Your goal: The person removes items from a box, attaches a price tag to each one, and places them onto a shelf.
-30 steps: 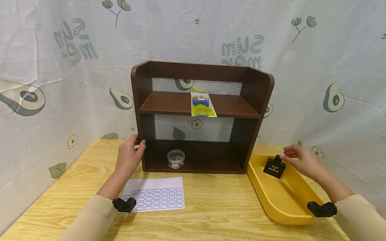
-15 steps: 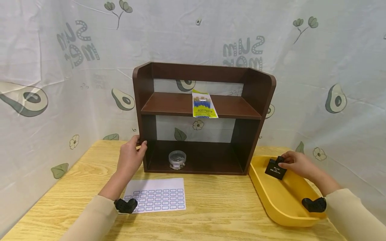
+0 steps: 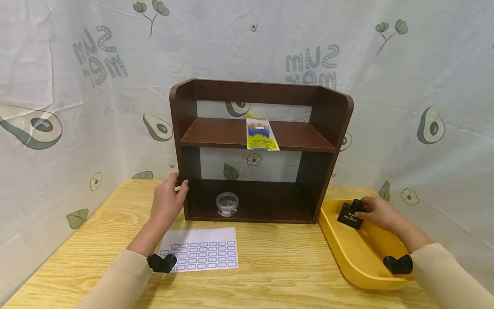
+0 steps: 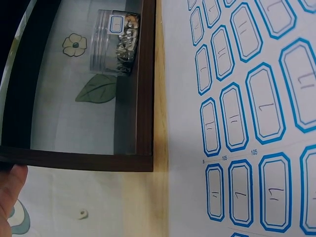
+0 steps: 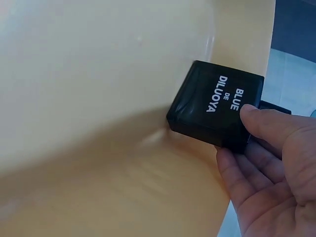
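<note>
My right hand (image 3: pixel 380 211) pinches a black square perfume bottle (image 3: pixel 349 216) near its cap, thumb on the lettered front and fingers behind. The bottle (image 5: pixel 215 106) is tilted inside the yellow tray (image 3: pixel 336 249), by its far end; white letters read "BLUE DE DILUOYA". At the brown two-tier shelf (image 3: pixel 251 146), my left hand (image 3: pixel 167 199) holds the left side panel, with the thumb on its front edge; the other fingers are partly hidden. A clear round jar (image 3: pixel 227 203) with small shiny pieces and a label stands on the lower tier.
A yellow-and-blue packet (image 3: pixel 260 135) lies on the upper tier and hangs over its front edge. A sheet of blue-framed labels (image 3: pixel 204 253) lies on the wooden table (image 3: pixel 278 266) before the shelf. A printed cloth (image 3: pixel 247 43) hangs behind.
My right hand has moved in from beside the bottle's cap and taken hold of the bottle, which has shifted slightly. The left hand keeps its place at the shelf; the view shifted slightly.
</note>
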The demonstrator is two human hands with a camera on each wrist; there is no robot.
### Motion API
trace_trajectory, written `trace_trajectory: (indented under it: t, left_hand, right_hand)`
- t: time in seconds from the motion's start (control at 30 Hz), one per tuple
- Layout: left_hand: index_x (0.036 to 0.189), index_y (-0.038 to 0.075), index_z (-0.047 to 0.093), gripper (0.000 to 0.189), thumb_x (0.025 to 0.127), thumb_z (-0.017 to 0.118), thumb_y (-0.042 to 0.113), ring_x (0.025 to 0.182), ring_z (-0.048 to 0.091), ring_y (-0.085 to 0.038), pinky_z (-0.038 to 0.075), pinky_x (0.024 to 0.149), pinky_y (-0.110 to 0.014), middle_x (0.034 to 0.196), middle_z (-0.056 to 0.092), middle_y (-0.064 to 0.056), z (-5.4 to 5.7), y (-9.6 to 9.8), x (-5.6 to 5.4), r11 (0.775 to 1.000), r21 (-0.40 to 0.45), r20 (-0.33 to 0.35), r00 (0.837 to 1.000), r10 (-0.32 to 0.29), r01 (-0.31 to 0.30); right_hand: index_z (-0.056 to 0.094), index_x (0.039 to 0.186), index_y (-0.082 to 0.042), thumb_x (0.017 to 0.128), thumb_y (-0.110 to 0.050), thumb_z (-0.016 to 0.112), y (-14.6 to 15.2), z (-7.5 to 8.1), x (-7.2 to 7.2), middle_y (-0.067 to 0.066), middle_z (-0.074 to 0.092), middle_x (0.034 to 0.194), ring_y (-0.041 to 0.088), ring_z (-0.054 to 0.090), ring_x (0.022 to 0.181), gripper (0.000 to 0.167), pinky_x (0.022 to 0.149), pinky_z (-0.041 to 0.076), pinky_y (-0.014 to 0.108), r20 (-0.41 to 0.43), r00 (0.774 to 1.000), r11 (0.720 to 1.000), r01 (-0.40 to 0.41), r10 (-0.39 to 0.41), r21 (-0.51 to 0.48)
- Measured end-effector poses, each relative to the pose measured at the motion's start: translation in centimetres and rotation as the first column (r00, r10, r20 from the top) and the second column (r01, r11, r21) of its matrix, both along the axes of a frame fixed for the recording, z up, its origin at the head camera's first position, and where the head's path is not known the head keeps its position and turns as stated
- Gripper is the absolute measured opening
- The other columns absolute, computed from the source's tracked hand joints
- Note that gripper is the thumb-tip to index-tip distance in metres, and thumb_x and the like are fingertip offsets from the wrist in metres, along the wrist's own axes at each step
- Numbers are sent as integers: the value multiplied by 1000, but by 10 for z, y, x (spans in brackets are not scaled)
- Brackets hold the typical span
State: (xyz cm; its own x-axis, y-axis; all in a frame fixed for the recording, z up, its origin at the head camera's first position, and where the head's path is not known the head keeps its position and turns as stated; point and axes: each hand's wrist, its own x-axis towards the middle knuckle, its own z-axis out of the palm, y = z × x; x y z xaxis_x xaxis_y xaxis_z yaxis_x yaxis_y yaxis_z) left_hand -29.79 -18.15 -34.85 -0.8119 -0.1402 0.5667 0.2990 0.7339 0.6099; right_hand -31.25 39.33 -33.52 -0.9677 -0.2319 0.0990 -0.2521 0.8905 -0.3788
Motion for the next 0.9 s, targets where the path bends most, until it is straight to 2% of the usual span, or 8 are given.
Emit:
trace_trajectory:
  t: [0.1,0.23,0.4,0.53,0.63,0.83,0.9]
  left_hand:
    - [124,-8,61,31,107,57,17,111,73,-45,63,88,-55,118,74,-30,0,0,0,1000,0,0,1000,-1,1]
    - [124,-8,61,30,106,57,16,110,73,-44,63,88,-55,117,74,-29,0,0,-1,1000,-4,-1,1000,-1,1]
    - [123,-8,62,29,106,57,16,110,74,-44,63,88,-55,116,74,-29,-1,0,-1,1000,-8,-4,1000,4,-4]
    - [124,-8,62,30,106,57,16,111,73,-44,62,89,-55,118,74,-29,0,0,-1,1000,-6,-1,1000,4,-4]
    - [125,-7,61,30,106,58,16,113,73,-44,62,90,-55,119,74,-29,-1,1,0,1000,-5,9,1000,4,-4]
    - [123,-7,61,30,107,56,17,112,73,-44,62,89,-55,118,74,-29,0,0,0,1000,-9,11,1000,3,-3]
    - [123,-8,61,29,107,56,17,112,73,-44,62,89,-55,117,74,-29,0,0,0,1000,-7,9,1000,4,-4]
  right_hand:
    - [61,98,9,96,-6,72,-1,-1,1,21,71,92,34,70,87,18,72,59,42,-10,1000,1000,-5,5,-5]
    - [61,95,8,96,-6,72,-1,-2,2,17,71,89,27,68,83,18,67,55,35,-27,1000,1000,-6,6,3]
    - [62,94,6,96,-7,72,-1,-4,1,16,70,87,23,65,79,17,65,52,33,-28,1000,1000,-5,5,16]
    - [63,97,8,96,-8,72,1,-3,1,23,72,93,37,70,86,19,73,61,47,-29,1000,1000,5,-4,24]
    - [63,103,13,96,-10,72,1,-3,3,33,71,102,50,69,97,26,82,61,58,-48,999,1000,8,-6,29]
    - [48,131,30,100,-12,69,4,6,7,51,56,125,63,62,110,56,88,58,65,-79,997,999,14,-12,33]
    - [45,133,31,101,-12,69,5,9,8,53,53,128,64,61,112,59,89,57,65,-80,997,999,18,-15,33]
